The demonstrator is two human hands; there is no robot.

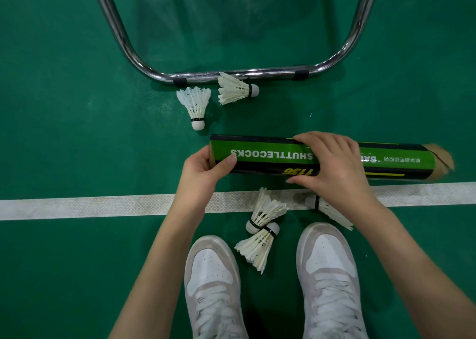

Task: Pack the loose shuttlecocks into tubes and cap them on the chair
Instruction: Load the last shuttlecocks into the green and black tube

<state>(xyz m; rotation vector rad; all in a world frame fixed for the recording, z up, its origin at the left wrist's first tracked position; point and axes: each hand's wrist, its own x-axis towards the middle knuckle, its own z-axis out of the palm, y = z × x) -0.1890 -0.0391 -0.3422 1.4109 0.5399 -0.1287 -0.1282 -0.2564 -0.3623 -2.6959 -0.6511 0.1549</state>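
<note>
A green and black shuttlecock tube (pixel 268 157) lies level above the green court floor. My right hand (pixel 334 163) grips it round the middle. My left hand (pixel 203 168) holds the tube's left end, thumb along its side. The right end of the tube is blurred. Several white feather shuttlecocks lie loose on the floor: one (pixel 195 104) and another (pixel 235 88) beyond the tube by the chair frame, two (pixel 265 212) (pixel 257 246) between my shoes, and one (pixel 329 209) partly hidden under my right wrist.
The chrome tube frame of a chair (pixel 231 75) stands on the floor ahead, with black clips on its front bar. A white court line (pixel 103 206) crosses the floor. My two white shoes (pixel 213 284) (pixel 329 276) stand at the bottom.
</note>
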